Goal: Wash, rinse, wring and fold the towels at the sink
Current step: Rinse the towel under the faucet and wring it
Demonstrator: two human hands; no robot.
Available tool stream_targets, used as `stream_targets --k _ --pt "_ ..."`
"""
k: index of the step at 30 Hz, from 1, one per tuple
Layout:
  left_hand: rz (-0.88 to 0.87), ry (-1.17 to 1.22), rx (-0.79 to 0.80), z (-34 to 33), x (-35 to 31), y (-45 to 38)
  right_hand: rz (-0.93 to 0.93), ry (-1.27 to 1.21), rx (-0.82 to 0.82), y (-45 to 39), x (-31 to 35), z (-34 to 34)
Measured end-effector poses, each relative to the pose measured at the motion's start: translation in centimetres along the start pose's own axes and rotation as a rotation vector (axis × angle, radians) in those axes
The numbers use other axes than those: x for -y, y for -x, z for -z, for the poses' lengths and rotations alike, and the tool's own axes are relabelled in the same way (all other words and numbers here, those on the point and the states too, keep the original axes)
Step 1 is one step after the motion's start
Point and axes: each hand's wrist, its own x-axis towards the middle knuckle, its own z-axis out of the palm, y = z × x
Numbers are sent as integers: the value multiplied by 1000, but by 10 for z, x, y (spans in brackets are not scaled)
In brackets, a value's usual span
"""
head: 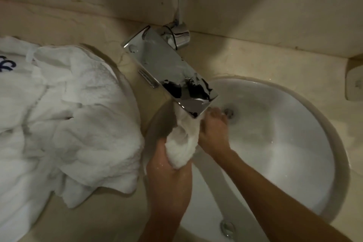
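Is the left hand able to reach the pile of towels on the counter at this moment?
Probably yes, but not freely: the left hand grips the small towel together with the right hand. The pile of towels lies close on its left, with nothing between.

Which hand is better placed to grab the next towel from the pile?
Probably the left hand: it is nearer the towel pile. The right hand is farther away; both grip the small towel.
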Motion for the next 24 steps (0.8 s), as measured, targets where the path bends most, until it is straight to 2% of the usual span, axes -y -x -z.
stream_targets --k 2,3,5,8,12,13,14,16,17,19,21,24 --pt "3 -31 -24 0 2 -4 17 -53 -210 33 -8 -5" --pt "-1 -44 -31 0 3 -6 44 -69 -264 44 -11 -17" --pt "-11 -87 -40 -2 4 -13 42 -107 -197 55 1 -34" --pt "-48 -175 -58 -5 7 -23 -91 -71 -258 31 21 -46" --pt "-52 -193 21 -8 7 -24 -186 85 17 -8 35 -23" --pt "-57 -184 29 -10 8 -24 -183 89 -21 -13 36 -13" --pt "-61 -175 30 -12 7 -23 -212 29 -62 -16 33 -5" --pt "-76 -151 20 -15 7 -25 -259 -118 -43 -20 21 3" --pt "-83 -128 16 -17 7 -27 -221 -257 -66 -16 14 6" --pt "-85 -64 10 -20 5 -30 -184 -491 -268 0 -6 10" --pt "-130 -85 -4 -20 4 -35 -69 -419 -399 18 -15 5" --pt "-262 -224 -4 -18 9 -39 14 -152 -317 34 -3 -31"
